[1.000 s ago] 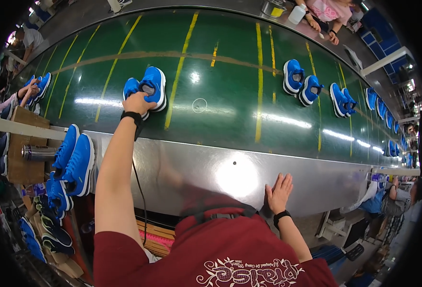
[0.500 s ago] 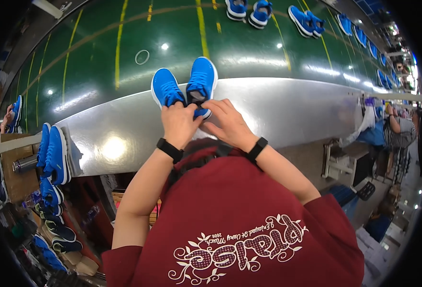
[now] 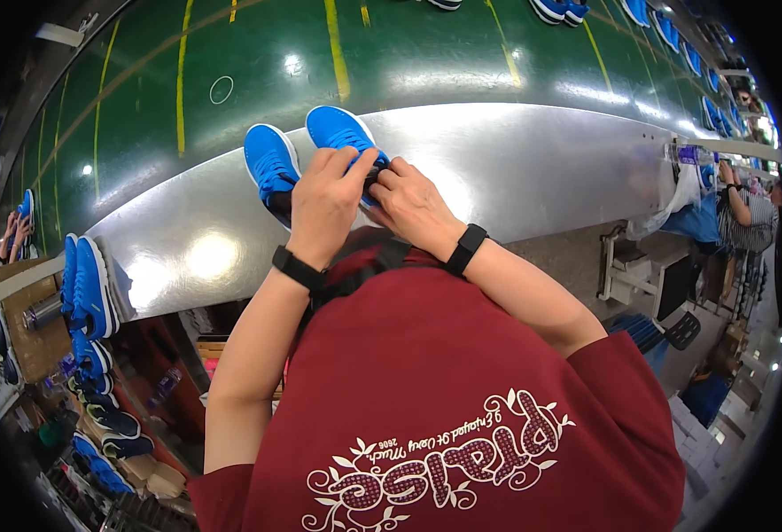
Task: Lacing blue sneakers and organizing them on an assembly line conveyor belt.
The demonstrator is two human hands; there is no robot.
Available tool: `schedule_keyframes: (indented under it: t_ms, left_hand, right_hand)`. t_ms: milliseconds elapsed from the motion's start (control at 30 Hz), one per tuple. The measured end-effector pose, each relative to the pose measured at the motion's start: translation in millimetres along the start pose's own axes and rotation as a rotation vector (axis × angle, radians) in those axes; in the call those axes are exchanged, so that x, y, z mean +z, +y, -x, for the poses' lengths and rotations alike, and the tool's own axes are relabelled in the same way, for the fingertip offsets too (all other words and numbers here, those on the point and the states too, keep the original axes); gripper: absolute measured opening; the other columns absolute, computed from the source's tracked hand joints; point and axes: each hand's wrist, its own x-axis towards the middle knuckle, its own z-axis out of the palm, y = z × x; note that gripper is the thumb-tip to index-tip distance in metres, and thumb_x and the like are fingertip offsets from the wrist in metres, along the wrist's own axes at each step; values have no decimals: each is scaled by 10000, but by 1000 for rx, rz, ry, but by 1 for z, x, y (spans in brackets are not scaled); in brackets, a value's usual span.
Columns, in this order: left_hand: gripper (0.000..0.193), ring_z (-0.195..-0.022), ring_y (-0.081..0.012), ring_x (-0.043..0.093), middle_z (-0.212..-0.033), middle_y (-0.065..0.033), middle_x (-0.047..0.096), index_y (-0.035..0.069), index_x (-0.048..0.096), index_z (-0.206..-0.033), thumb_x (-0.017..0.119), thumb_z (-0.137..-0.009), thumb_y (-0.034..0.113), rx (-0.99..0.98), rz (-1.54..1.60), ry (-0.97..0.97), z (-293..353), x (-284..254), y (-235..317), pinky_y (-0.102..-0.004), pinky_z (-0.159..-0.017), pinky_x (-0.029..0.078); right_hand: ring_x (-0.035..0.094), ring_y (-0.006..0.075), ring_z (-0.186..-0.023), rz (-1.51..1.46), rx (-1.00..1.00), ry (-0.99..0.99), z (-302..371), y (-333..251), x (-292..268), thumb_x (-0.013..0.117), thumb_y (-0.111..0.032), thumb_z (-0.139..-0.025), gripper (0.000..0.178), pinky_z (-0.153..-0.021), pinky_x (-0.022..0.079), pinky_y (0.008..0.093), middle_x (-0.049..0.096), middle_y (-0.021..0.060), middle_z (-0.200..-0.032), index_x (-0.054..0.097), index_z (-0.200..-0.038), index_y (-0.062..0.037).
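Two blue sneakers with white soles stand side by side on the metal ledge, toes over the green conveyor. The right sneaker point(image 3: 341, 130) has both hands at its dark opening. My left hand point(image 3: 323, 197) is closed, its bent fingertips pinching the shoe around the tongue and top laces. My right hand point(image 3: 414, 200) has curled fingers closed on the collar at the other side of the opening. The fingers hide most of the collar and heel. Just left of my left hand is the left sneaker point(image 3: 270, 161), its heel partly behind that hand.
The metal ledge point(image 3: 533, 160) borders the green conveyor belt point(image 3: 258, 53). More blue sneakers point(image 3: 97, 285) stand at the ledge's left end. A white ring point(image 3: 221, 89) lies on the belt. At far left another person's hands point(image 3: 19, 232) hold a shoe; a person in stripes point(image 3: 745, 213) works at right.
My left hand has shifted to the right sneaker's opening, and my right fingers have curled in at its collar. That sneaker has turned, its toe now pointing further left. The view has shifted too.
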Motion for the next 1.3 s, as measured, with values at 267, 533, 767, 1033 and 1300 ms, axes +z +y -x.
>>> schedule_keyframes:
  t_ms: [267,533,767,1033,1300]
  left_hand:
    - [145,-778,-246,577,-792,-60,551,71,609,-871,593,-727,76,16,-167,-223,-18,22,1,-351,-635,494]
    - [114,-651,-236,578,-705,-55,581,70,653,-810,707,-713,43,-257,134,108,5,33,1,-330,-584,458]
    - [120,-742,-251,598,-773,-54,602,84,655,-858,678,-743,54,-169,-32,-52,-6,25,6,-352,-628,472]
    - [265,-808,-263,606,-885,-88,637,66,654,-1015,702,-758,107,-296,178,16,18,-1,7,-357,-712,495]
    - [297,-872,-249,577,-951,-77,618,55,650,-997,702,-705,46,-91,13,-65,-2,11,9,-333,-730,490]
  right_hand:
    - [512,225,-877,341,-282,60,-6,2,10,579,-106,-718,181,-752,456,320,593,46,-856,668,-856,-32]
    - [509,203,-802,283,-146,107,-2,3,22,592,-113,-700,87,-685,415,304,576,32,-727,627,-743,-46]
    - [525,212,-794,242,-72,14,-8,0,17,602,-122,-710,72,-701,406,309,581,36,-750,626,-741,-61]
    - [548,274,-897,-251,215,152,4,5,-20,735,-198,-729,220,-741,454,401,602,73,-829,640,-898,-94]
    - [593,412,-897,-543,495,-179,-20,36,-5,689,-149,-762,626,-794,472,476,631,239,-934,422,-1308,0]
